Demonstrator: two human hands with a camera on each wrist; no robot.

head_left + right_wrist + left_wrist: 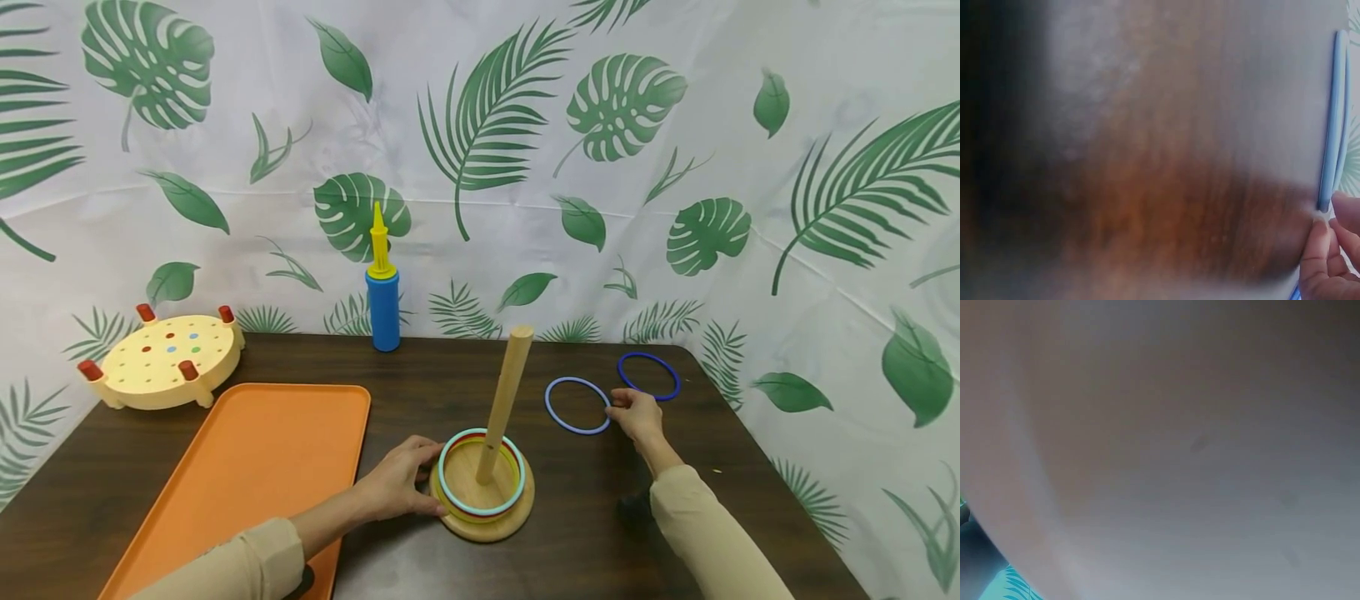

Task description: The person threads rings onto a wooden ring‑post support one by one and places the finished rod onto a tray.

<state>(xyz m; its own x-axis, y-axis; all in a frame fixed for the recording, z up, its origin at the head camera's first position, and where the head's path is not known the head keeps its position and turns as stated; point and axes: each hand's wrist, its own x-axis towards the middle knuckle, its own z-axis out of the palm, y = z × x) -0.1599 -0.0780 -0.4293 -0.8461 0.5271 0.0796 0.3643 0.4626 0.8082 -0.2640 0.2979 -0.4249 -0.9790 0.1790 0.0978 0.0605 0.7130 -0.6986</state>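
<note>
Leaf-printed cloth [510, 250], creased and pale, hangs behind a dark wood-grain table [592, 533]. On it, toward the right, lies a light blue ring [1332, 122], thin and smooth like plastic, its right edge pinched between the right hand [637, 414]'s thumb and fingers. A darker blue ring [647, 354] lies just beyond. The left hand [405, 482] grips the left side of a round wooden base [480, 531], thumb and fingers parted around its rim; the left wrist view is mostly blur, so I can't tell how hard they press.

Lifting the ring looks like the step in hand. A light pinch at one edge should do, with the ring raised evenly so it clears the top of the tall wooden post [507, 400] before being lowered. Keeping the base steady would help, since the post is long and could tip. Around its foot sit stacked rings [480, 512], pale turquoise uppermost, red and yellow below. To the left, a flat orange tray [292, 442] has rounded corners and a low lip.
</note>
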